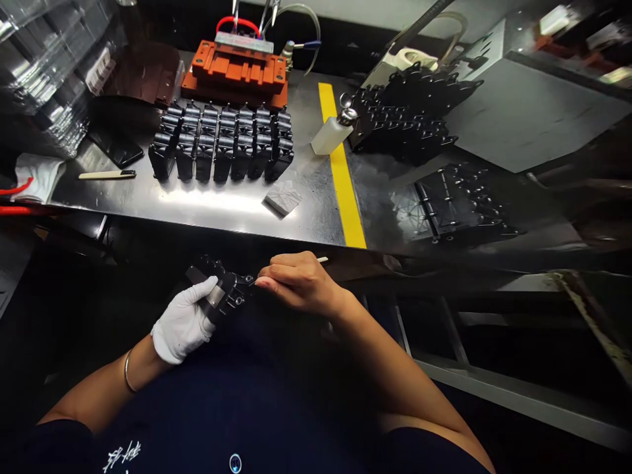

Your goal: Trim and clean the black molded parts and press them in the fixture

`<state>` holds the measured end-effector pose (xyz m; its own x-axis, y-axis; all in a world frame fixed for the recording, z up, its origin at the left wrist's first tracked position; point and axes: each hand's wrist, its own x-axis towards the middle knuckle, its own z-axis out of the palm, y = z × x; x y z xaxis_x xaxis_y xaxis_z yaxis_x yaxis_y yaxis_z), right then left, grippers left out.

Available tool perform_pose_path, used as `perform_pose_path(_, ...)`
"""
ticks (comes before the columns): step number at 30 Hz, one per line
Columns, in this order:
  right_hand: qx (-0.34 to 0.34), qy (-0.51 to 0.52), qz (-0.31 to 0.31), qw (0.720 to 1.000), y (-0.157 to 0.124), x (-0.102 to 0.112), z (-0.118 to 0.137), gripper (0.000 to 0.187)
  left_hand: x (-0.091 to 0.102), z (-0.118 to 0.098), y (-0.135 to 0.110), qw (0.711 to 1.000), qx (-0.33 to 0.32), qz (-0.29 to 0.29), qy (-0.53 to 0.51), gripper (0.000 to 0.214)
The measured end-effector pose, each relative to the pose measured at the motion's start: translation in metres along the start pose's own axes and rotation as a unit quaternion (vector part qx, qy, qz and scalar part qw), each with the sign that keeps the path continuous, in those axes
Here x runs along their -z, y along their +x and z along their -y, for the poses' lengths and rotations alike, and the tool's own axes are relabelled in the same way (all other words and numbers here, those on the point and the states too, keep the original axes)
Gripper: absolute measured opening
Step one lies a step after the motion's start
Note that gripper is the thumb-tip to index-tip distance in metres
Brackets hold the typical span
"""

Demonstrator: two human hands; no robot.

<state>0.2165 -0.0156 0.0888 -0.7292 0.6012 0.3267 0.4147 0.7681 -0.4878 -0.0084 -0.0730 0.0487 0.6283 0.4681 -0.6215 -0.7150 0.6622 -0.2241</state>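
Dark shirt (pixel 237 395) nearest camera, short of tabletop (pixel 316 204). Black part (pixel 227 288) held in air, off near edge of tabletop. Handling advised: part braced steady, pale stick (pixel 322 259) guided lightly, no side pressure on small rings. Left hand (pixel 184 326), gloved: closed around part, thumb over top. Right hand (pixel 305 280), bare: fingers pinched narrow on stick; tip contact with part cannot be told. Black blocks (pixel 224 141) stand in row on tabletop.

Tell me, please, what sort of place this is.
Probably a factory work area: black molded parts stand lined up before an orange fixture, and the gloved left hand holds a black piece.
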Motion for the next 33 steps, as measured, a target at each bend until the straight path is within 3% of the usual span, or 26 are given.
perform_pose_path(5, -0.063, 0.165, 0.089, 0.98, -0.005, 0.006, -0.004, 0.034, -0.001, 0.007, 0.001, 0.999, 0.011, -0.003, 0.03, 0.028)
perform_pose_path(8, -0.082, 0.295, 0.224, 0.925, -0.011, 0.011, -0.007, 0.04, -0.006, 0.009, 0.001, 0.998, 0.043, -0.005, 0.036, 0.031)
perform_pose_path(10, -0.089, 0.357, 0.275, 0.888, -0.014, 0.013, -0.008, 0.041, -0.009, 0.004, 0.0, 1.0, 0.013, 0.008, 0.013, 0.034)
perform_pose_path(12, -0.153, 0.363, 0.204, 0.896, -0.016, 0.009, -0.005, 0.046, -0.012, -0.002, -0.001, 0.999, -0.048, 0.023, -0.012, 0.039)
perform_pose_path(14, -0.252, 0.329, 0.049, 0.909, -0.016, -0.002, 0.0, 0.05, -0.013, -0.006, -0.003, 0.996, -0.08, 0.029, -0.002, 0.043)
perform_pose_path(17, -0.329, 0.302, -0.118, 0.887, -0.011, -0.026, 0.011, 0.048, -0.015, -0.006, -0.004, 0.995, -0.082, 0.029, 0.039, 0.048)
perform_pose_path(21, -0.333, 0.323, -0.208, 0.861, -0.004, -0.054, 0.023, 0.036, -0.017, 0.001, -0.002, 0.992, -0.101, 0.032, 0.064, 0.049)
perform_pose_path(25, -0.362, 0.372, -0.238, 0.821, 0.0, -0.07, 0.036, 0.033, -0.015, 0.003, 0.001, 0.989, -0.105, 0.047, 0.093, 0.051)
perform_pose_path(29, -0.386, 0.382, -0.342, 0.766, 0.005, -0.09, 0.05, 0.036, -0.008, 0.004, 0.005, 0.991, -0.065, 0.085, 0.082, 0.048)
perform_pose_path(33, -0.39, 0.405, -0.468, 0.682, 0.01, -0.104, 0.053, 0.04, -0.004, 0.005, 0.005, 0.994, -0.033, 0.095, 0.037, 0.044)
